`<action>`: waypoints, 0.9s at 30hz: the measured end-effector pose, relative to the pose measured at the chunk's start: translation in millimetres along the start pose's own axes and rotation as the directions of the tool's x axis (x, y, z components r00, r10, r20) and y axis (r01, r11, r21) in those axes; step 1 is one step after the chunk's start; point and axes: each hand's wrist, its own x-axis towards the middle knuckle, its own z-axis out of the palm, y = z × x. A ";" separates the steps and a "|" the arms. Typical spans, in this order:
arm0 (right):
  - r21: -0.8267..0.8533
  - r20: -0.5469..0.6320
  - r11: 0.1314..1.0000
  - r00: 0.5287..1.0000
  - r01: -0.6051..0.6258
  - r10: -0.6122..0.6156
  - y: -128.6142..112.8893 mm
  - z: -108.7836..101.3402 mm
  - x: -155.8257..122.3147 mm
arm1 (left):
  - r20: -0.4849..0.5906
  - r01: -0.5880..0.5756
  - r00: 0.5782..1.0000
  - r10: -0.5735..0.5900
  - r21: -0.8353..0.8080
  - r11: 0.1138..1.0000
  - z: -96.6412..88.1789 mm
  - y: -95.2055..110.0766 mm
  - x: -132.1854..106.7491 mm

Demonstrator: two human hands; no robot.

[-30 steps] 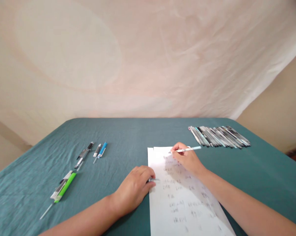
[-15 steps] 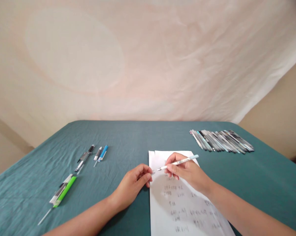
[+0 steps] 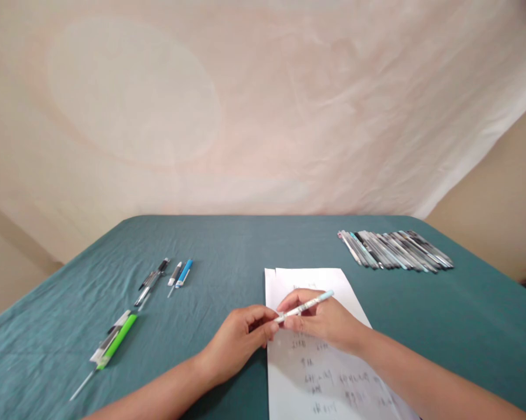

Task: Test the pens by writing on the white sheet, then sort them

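Above handwritten paper point(image 3: 291, 379), your right hand point(image 3: 322, 324) and left hand point(image 3: 239, 338) both have fingers clamped on a white pen point(image 3: 309, 304), whether capped unclear, with a row of pens point(image 3: 394, 251) already laid out.

An open lane of bench point(image 3: 228, 251) runs in from the far edge between the blue pen point(image 3: 183, 273) and the paper point(image 3: 348, 286) until the hands point(image 3: 241, 338) and left forearm point(image 3: 158, 388) bar it, while a row of pens point(image 3: 392, 251) blocks passage near the far right corner.
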 end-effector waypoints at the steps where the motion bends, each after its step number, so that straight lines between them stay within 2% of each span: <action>1: 0.013 -0.001 1.000 1.000 -0.002 0.002 -1.5 -3.4 0.2 | -0.008 0.009 1.000 -0.008 0.036 0.999 -1.5 0.6 0.2; 3: 0.000 -0.052 1.000 0.998 -0.019 0.019 -4.7 -12.3 0.3 | -0.042 0.005 0.999 0.001 0.131 0.991 -5.9 1.7 0.9; 6: -0.175 -0.140 0.984 0.990 -0.042 0.017 -9.0 -21.8 -0.8 | -0.095 -0.069 0.991 0.098 0.269 0.961 -12.3 1.5 1.5; 9: -0.419 -0.065 0.908 0.997 0.008 -0.039 -12.2 -18.0 -4.2 | -0.100 -0.135 0.979 0.179 0.346 0.929 -14.1 -0.6 0.4; 12: -0.571 0.025 0.818 0.997 0.072 -0.071 -13.7 -6.2 -8.3 | -0.072 -0.153 0.978 0.197 0.399 0.904 -12.2 -1.8 -2.0; 16: -0.591 0.058 0.801 0.996 0.094 -0.073 -13.1 3.6 -10.9 | -0.037 -0.162 0.980 0.195 0.416 0.895 -8.8 -0.6 -4.8; 27: -0.551 0.084 0.829 0.995 0.096 -0.060 -8.7 6.6 -10.1 | -0.060 -0.191 0.969 0.241 0.442 0.877 1.0 2.7 -7.9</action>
